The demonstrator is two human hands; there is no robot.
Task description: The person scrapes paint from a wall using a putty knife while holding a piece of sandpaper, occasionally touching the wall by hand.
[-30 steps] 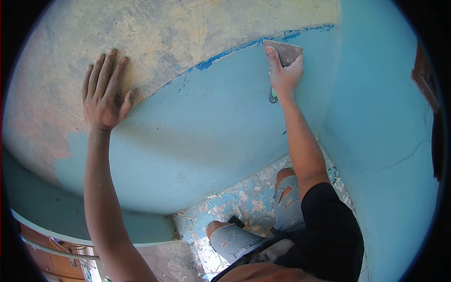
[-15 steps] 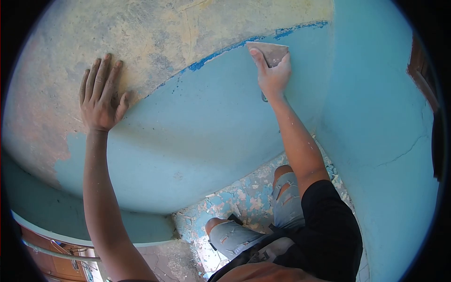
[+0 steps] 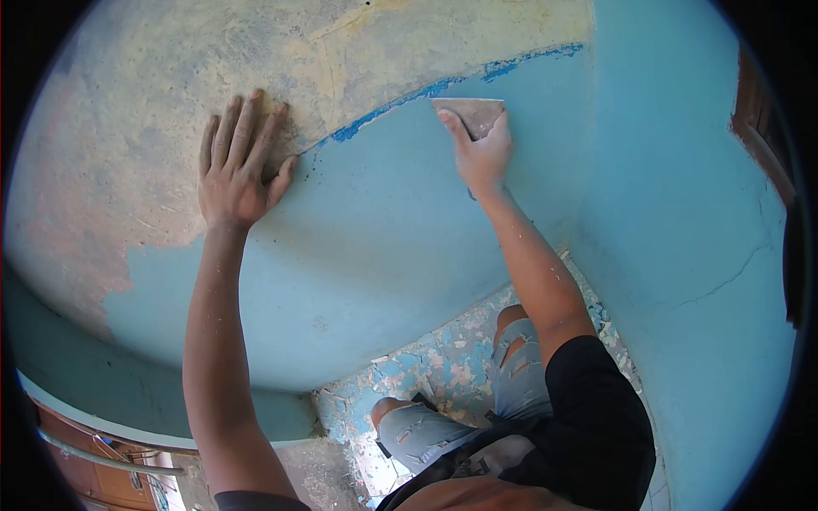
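Observation:
My right hand [image 3: 484, 157] is closed round a scraper with a wide flat blade [image 3: 474, 113], its handle mostly hidden in the palm. The blade's straight edge lies just below the ragged dark blue strip [image 3: 375, 121] where the light blue paint [image 3: 383, 204] ends. Above that strip the wall is bare, a mottled yellow-grey plaster [image 3: 170, 94]. My left hand [image 3: 239, 175] rests flat on this bare plaster, fingers spread upward, its thumb near the paint's edge. Dust coats both hands.
Paint flakes [image 3: 443, 358] litter the floor around my knees. At the right stands another blue wall [image 3: 673, 170] with a crack and a dark brown frame [image 3: 763, 128]. A ledge [image 3: 128, 383] curves along the lower left, with a pipe [image 3: 111, 456] below it.
My left hand has moved right along the bare plaster, nearer the paint's edge. The scraper in my right hand has shifted down and slightly left, off the dark blue strip.

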